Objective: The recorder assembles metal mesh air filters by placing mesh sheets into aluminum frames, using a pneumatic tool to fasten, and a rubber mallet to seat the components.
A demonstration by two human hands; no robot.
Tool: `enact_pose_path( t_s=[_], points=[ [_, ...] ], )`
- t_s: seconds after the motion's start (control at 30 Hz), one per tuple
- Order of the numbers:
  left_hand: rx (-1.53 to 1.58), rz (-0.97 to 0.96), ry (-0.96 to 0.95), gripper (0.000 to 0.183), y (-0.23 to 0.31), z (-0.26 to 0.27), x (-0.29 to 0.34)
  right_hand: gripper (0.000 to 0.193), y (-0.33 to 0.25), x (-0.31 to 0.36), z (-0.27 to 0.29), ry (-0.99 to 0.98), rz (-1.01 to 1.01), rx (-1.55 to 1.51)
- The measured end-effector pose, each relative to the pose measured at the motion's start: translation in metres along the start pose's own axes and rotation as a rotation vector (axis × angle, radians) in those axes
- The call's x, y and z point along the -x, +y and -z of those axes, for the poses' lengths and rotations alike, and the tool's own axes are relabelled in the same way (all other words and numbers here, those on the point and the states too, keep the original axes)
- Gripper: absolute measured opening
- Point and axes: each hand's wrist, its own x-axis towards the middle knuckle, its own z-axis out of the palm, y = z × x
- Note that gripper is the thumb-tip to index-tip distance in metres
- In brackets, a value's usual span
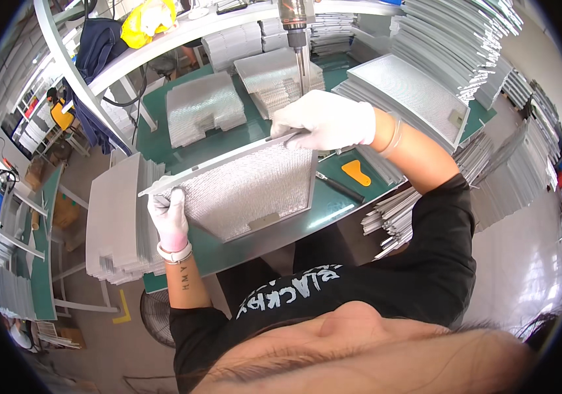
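Note:
A silvery mesh panel with a thin metal frame is held tilted over the green table, its upper edge raised. My left hand, in a white glove, is closed on the panel's left corner, with the thumb on the mesh face. My right hand, also gloved in white, pinches the upper edge near the right corner; its fingertips are partly hidden behind the frame. Just above my right hand hangs a power screwdriver, its tip pointing down. A small dark tab shows low on the panel's mesh.
Stacked panels stand left of my left hand. Silvery mesh sheets lie farther back on the green table. More framed panels are piled at right. An orange scraper and a black-handled tool lie right of the held panel.

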Motion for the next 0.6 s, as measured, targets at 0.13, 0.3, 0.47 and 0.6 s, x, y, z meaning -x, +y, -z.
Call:
enact_pose_path(
  t_s=[0.13, 0.3, 0.47, 0.6],
  points=[
    [-0.006, -0.045, -0.093, 0.013, 0.007, 0.002, -0.001, 0.059, -0.005, -0.004, -0.006, 0.001, 0.155, 0.033],
    [-0.078, -0.052, -0.116, 0.012, 0.01, 0.0, -0.002, 0.051, -0.003, -0.026, -0.013, 0.04, 0.342, -0.007],
    [-0.093, -0.08, -0.091, 0.011, 0.02, -0.008, 0.0, 0.04, -0.016, -0.034, -0.015, -0.017, 0.294, 0.048],
    [-0.074, -0.011, -0.055, 0.011, 0.019, -0.006, 0.003, 0.036, -0.014, -0.04, -0.017, -0.044, 0.354, -0.024]
  ],
)
